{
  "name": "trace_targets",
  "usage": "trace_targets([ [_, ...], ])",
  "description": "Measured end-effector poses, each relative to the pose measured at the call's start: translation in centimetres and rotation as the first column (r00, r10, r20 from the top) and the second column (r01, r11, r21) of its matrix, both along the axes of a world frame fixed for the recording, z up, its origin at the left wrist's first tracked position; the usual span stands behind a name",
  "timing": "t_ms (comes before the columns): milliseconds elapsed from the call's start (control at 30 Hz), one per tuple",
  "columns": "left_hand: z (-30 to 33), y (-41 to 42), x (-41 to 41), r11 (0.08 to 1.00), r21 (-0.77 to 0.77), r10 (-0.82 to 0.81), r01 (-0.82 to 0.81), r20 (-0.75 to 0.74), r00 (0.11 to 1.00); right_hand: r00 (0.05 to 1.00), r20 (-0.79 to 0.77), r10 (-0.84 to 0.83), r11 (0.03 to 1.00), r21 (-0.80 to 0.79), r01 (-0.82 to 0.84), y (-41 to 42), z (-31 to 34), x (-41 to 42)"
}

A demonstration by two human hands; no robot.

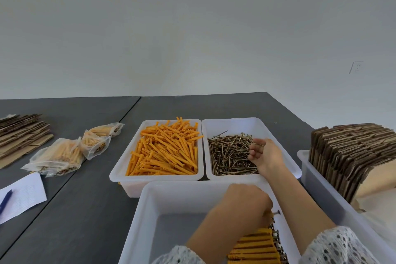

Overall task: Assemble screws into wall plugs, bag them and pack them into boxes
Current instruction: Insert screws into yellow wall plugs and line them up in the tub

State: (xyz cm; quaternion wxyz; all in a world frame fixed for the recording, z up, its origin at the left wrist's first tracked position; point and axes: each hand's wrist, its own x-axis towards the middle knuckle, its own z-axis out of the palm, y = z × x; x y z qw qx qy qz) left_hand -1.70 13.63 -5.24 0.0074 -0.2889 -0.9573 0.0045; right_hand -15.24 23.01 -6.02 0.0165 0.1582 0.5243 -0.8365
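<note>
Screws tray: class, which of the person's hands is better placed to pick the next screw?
The right hand. It is over the screws tray, fingers curled at the pile. The left hand is in the near tray, holding an orange plug with a screw.

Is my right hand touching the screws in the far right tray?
Touching. The head view shows the right hand inside the screw tray, its fingers curled round a few screws lifted from the pile.

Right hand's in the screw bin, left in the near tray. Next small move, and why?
Probably carry the screw pinched in the right hand back to the near tray, where the left hand holds a plug beside the finished row.
</note>
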Motion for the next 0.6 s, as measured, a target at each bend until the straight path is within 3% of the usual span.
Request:
trace_targets([
  [167, -1.1, 1.3, -0.1, 0.98, -0.186, -0.056, 0.072, 0.087, 0.995, 1.0, 0.006, 0.022, 0.998, 0.066, -0.022, -0.2, -0.1, -0.2],
  [267, -1.0, 0.9, -0.5, 0.996, -0.042, -0.077, 0.081, 0.08, 0.994, 0.999, -0.021, 0.045, 0.981, 0.192, -0.04, -0.5, -0.3, -0.1],
  [333, -0.8, -0.2, -0.9, 0.989, 0.121, -0.08, 0.08, -0.005, 0.997, 0.995, -0.062, 0.084, 0.919, 0.39, -0.054, -0.8, -0.7, -0.1],
  [400, -0.5, -1.8, -1.5, 0.966, 0.25, -0.028, 0.062, -0.14, 0.99, 0.981, -0.11, 0.161, 0.749, 0.661, -0.049, -1.3, -1.2, 0.0],
  [467, -0.2, -3.7, -2.3, 0.922, 0.386, 0.141, -0.039, -0.241, 0.96, 0.951, -0.099, 0.292, 0.463, 0.885, -0.05, -1.7, -1.4, 0.1],
  [533, 0.0, -6.0, -3.2, 0.844, 0.484, 0.394, -0.231, -0.268, 0.879, 0.896, 0.053, 0.441, 0.163, 0.977, -0.138, -2.3, -1.6, 0.6],
  [600, -0.6, -8.4, -3.8, 0.735, 0.499, 0.623, -0.459, -0.229, 0.748, 0.83, 0.271, 0.487, -0.108, 0.962, -0.25, -2.9, -1.6, 1.0],
])
